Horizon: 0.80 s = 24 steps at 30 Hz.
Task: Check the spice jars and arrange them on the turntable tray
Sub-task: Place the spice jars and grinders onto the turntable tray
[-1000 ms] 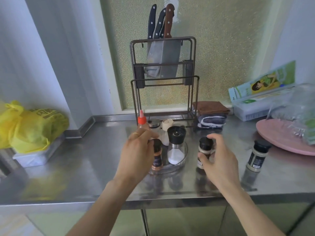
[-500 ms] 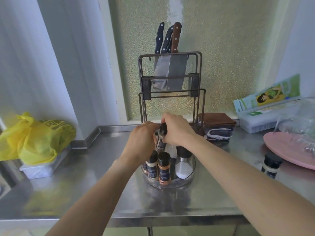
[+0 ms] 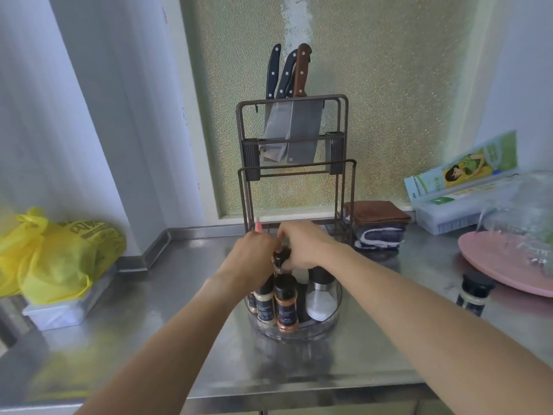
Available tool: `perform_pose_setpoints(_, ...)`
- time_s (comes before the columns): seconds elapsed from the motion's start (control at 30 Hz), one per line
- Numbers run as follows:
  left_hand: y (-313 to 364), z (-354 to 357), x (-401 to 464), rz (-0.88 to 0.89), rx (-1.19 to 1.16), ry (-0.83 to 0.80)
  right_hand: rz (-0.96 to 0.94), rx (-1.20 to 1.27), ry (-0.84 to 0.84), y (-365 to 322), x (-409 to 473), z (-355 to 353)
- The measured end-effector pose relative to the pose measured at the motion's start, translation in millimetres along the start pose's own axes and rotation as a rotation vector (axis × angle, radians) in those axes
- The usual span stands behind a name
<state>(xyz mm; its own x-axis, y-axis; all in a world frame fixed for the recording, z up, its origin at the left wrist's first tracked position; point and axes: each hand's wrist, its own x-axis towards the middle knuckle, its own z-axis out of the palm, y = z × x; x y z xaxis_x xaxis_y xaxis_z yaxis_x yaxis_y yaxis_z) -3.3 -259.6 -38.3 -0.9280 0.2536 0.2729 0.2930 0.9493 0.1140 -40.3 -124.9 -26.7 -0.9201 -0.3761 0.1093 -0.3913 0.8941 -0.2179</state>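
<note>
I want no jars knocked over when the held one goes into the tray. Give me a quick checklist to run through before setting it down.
1. Small black-capped jar held by both left hand and right hand: ok.
2. Jars in clear round turntable tray upright: ok.
3. Free spot in tray: cannot tell, the hands hide it.
4. Held jar's cap closed: cannot tell.
5. Pale black-lidded jar waits upright on steel counter: ok.
</note>
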Motion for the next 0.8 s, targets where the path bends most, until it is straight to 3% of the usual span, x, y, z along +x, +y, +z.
perform_pose_setpoints(0.1,23.1,-11.8,5.0,0.042,-0.068,0.125,0.002,0.118,0.128,21.0,-29.0,-39.8)
perform_pose_setpoints(0.2,76.7,-12.2,22.5,0.146,-0.173,0.169,0.096,0.044,0.228,74.7,-68.9,-76.5)
perform_pose_setpoints(0.37,190.6,39.0,40.8,0.24,-0.402,-0.022,0.406,-0.116,0.233,170.8,-141.7,-78.9)
perform_pose_setpoints(0.47,234.7,76.8,38.0,0.201,-0.497,-0.172,0.483,-0.103,0.16,203.1,-169.8,-56.4)
perform_pose_setpoints(0.67,264.0,89.8,20.3,0.163,-0.642,-0.182,0.51,-0.062,0.161,218.6,-180.9,-21.5)
perform_pose_setpoints(0.8,234.0,40.7,14.8,0.224,-0.56,0.037,0.424,0.019,0.323,178.6,-168.2,-56.0)
